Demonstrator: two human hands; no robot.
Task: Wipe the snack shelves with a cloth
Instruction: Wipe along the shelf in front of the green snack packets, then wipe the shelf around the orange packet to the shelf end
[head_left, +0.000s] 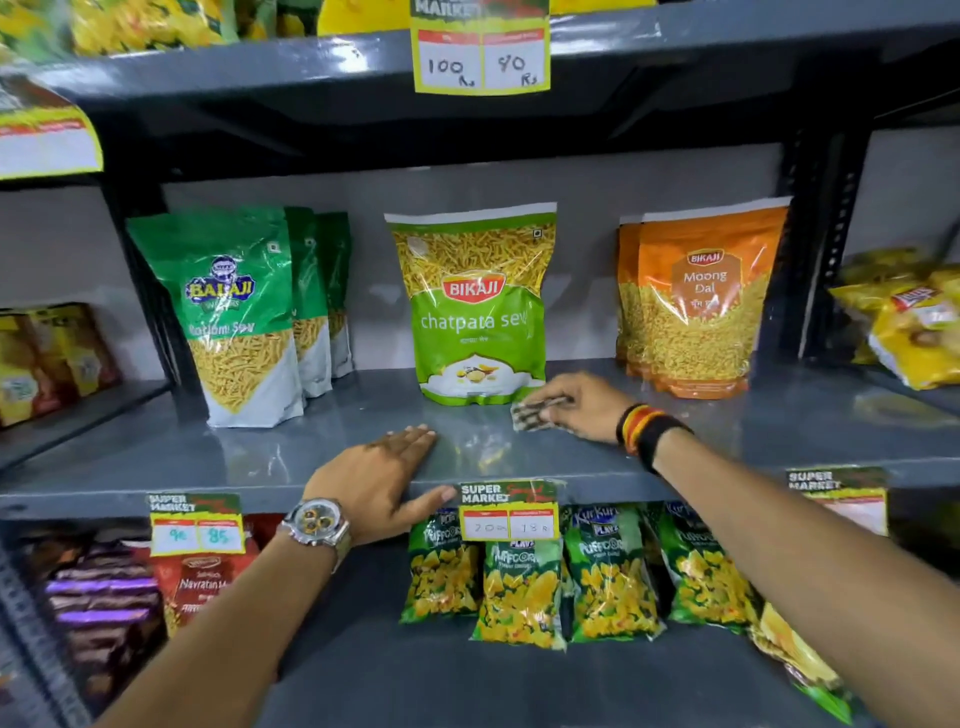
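Observation:
A grey metal shelf (322, 441) runs across the middle of the view. My right hand (582, 405) presses a small dirty patterned cloth (530, 413) flat on the shelf, just in front of the lower right corner of a green Bikaji chatpata sev bag (475, 306). My left hand (384, 478) lies flat on the shelf's front edge, fingers spread and thumb hooked over the lip, holding nothing. A watch is on the left wrist, coloured bands on the right.
Green Balaji sev bags (234, 317) stand at the left, orange Bikaji Moong Dal bags (696, 301) at the right. Price tags (509, 512) hang from the shelf lip. Puffcorn packets (519, 587) fill the shelf below; another shelf (311, 67) sits above.

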